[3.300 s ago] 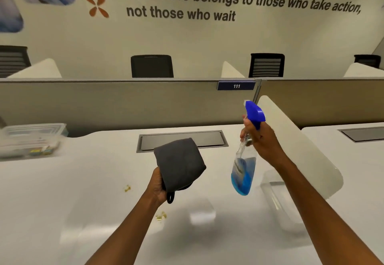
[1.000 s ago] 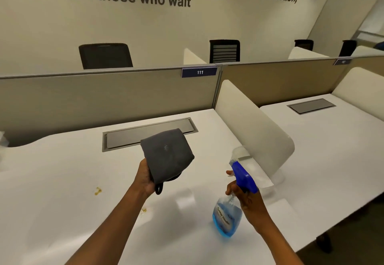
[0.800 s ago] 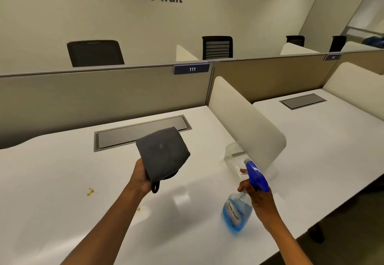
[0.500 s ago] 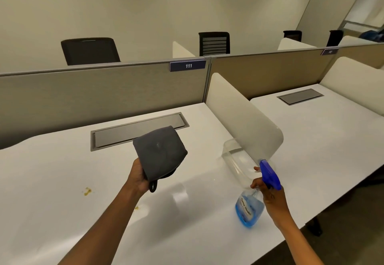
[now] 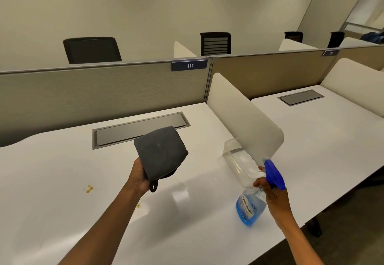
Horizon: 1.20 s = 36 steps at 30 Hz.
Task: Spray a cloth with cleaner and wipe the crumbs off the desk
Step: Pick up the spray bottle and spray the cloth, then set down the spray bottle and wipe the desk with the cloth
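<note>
My left hand (image 5: pixel 138 176) holds a folded dark grey cloth (image 5: pixel 160 152) up above the white desk (image 5: pixel 52 171). My right hand (image 5: pixel 270 192) grips the neck of a clear spray bottle (image 5: pixel 250 207) with blue liquid and a blue trigger head; the bottle hangs low at the desk's right front, near the surface. Yellow crumbs (image 5: pixel 89 188) lie on the desk to the left, and a smaller crumb (image 5: pixel 137 206) shows beside my left forearm.
A clear plastic bin (image 5: pixel 239 160) sits against the rounded cream divider (image 5: pixel 245 117) on the right. A grey cable hatch (image 5: pixel 124 131) is set in the desk at the back, below the beige partition (image 5: pixel 104 92). The desk's front edge runs close beneath my right arm.
My right hand has carried the spray bottle down from in front of the cloth and rightward, to near the bin. The cloth stays raised in my left hand. My view has turned right.
</note>
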{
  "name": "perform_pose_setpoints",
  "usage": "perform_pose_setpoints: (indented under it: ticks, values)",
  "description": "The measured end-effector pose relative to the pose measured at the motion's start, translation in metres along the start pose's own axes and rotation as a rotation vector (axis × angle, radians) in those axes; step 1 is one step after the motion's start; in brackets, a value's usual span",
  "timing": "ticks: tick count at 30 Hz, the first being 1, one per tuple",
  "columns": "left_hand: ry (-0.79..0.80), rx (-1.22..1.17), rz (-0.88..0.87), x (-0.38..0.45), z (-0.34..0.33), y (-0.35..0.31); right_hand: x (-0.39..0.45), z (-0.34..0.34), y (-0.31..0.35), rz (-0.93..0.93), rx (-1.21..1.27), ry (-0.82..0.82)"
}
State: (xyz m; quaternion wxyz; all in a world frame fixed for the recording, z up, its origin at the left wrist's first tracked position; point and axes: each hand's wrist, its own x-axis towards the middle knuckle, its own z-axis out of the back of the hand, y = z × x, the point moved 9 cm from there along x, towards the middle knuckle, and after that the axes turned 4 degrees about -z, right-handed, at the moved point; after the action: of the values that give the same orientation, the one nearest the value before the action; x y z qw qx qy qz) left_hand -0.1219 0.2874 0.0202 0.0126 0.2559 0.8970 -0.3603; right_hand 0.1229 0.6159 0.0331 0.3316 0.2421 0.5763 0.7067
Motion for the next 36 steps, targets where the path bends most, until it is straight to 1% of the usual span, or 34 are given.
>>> perform_pose_setpoints:
  ticks: [8, 15, 17, 20, 23, 25, 28, 32, 36]
  values:
    - [0.05, -0.017, 0.015, -0.007, -0.002, -0.003, -0.008, 0.005, -0.01, -0.048, 0.017, -0.029]
    - [0.055, -0.029, 0.036, -0.015, 0.006, -0.005, -0.049, 0.016, -0.023, -0.089, -0.009, -0.306]
    - [0.06, -0.031, 0.044, -0.017, 0.008, -0.006, -0.067, 0.013, -0.034, -0.152, 0.02, -0.385]
    - [0.05, -0.034, 0.054, -0.02, 0.014, -0.007, -0.096, 0.003, -0.058, -0.3, 0.097, -0.483]
    - [0.027, -0.037, 0.053, -0.025, 0.023, -0.01, -0.123, -0.017, -0.08, -0.464, 0.18, -0.508]
    - [0.032, -0.039, 0.062, -0.029, 0.026, -0.012, -0.139, -0.04, -0.086, -0.518, 0.203, -0.442]
    - [0.023, -0.04, 0.066, -0.037, 0.034, -0.016, -0.155, -0.089, -0.083, -0.543, 0.265, -0.278]
    - [-0.003, -0.036, 0.073, -0.047, 0.047, -0.021, -0.171, -0.163, -0.072, -0.659, 0.366, 0.027]
    - [-0.043, -0.015, 0.062, -0.06, 0.058, -0.025, -0.183, -0.23, -0.052, -0.741, 0.556, 0.295]
